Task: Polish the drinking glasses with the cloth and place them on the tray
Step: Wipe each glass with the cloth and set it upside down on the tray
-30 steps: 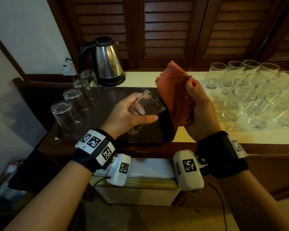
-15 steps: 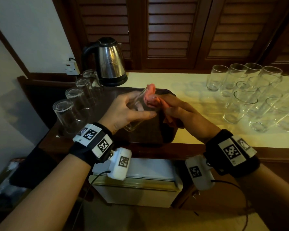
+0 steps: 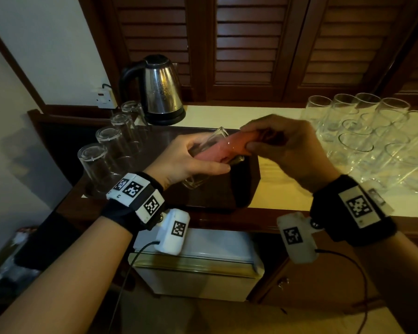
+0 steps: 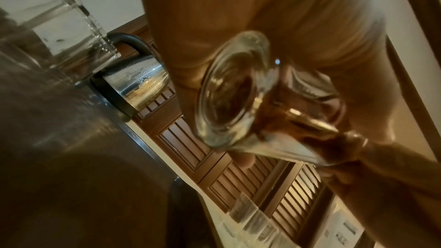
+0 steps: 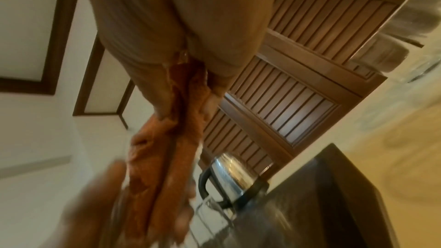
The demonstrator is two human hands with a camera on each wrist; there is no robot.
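A second ago the salmon-pink cloth [image 3: 223, 146] was held up loose; now the right hand [image 3: 285, 150], fingers pinched on it, has pushed it into the clear drinking glass [image 3: 210, 160]. The left hand [image 3: 191, 162] wraps the tilted glass above the dark wooden tray [image 3: 227, 196], where four upturned glasses [image 3: 111, 143] stand. Inside-polishing has begun.

Dim warm indoor light, glare on the kettle [image 3: 163, 86], motion-blurred wrist views, wide-angle bending at edges.
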